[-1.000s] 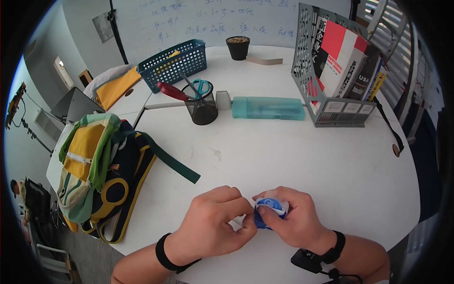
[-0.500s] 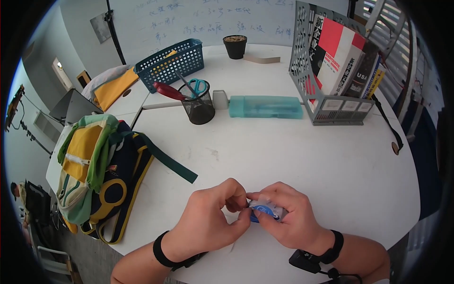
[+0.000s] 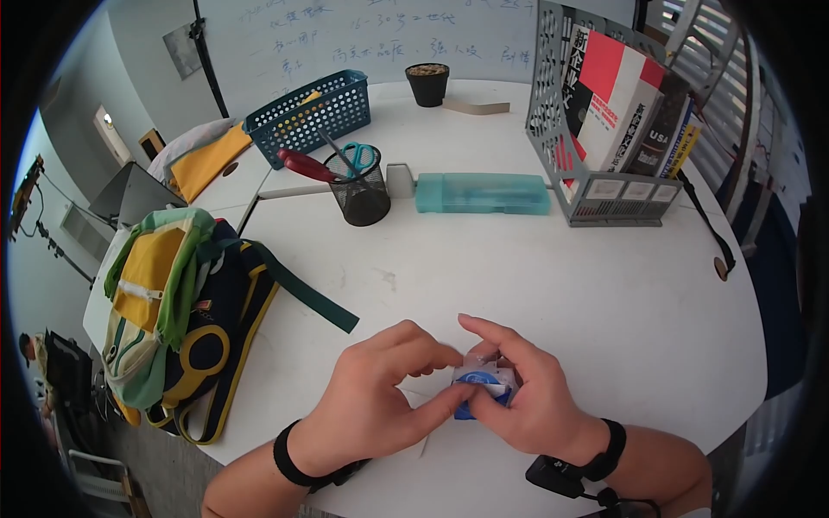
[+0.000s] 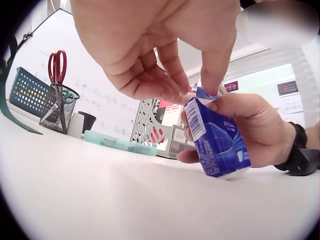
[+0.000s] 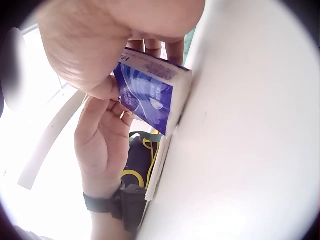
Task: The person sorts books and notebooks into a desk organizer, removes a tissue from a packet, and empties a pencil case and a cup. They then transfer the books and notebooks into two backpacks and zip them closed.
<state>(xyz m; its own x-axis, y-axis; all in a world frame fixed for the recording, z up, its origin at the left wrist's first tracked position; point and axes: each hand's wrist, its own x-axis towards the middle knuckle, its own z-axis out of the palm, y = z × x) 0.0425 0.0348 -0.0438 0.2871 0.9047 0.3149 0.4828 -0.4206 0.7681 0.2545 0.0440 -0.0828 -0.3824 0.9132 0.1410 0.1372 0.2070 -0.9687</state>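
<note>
A small blue-and-white tissue pack (image 3: 481, 380) is held low over the front of the white table (image 3: 414, 285). My right hand (image 3: 540, 388) grips it from the right, thumb on the top face, with the index finger lifted off. From the left, my left hand (image 3: 380, 393) has its thumb tip on the blue flap (image 4: 204, 93) and its index fingertip at the pack's far edge. A white strip shows beside the thumbs on top. In the right wrist view, the pack's blue printed side (image 5: 145, 95) faces the camera, tilted close above the table.
At left lies a green, yellow and navy backpack (image 3: 186, 319), its dark strap (image 3: 315, 298) stretching across the table. Behind stand a mesh pen cup (image 3: 363, 198), a teal case (image 3: 484, 193), a blue basket (image 3: 306, 121), a plant pot (image 3: 427, 86) and a grey book rack (image 3: 622, 203).
My left thumb and index finger have spread wider over the pack, and a white strip now shows on top. The right index finger has lifted. The pack has shifted slightly left since the first frame.
</note>
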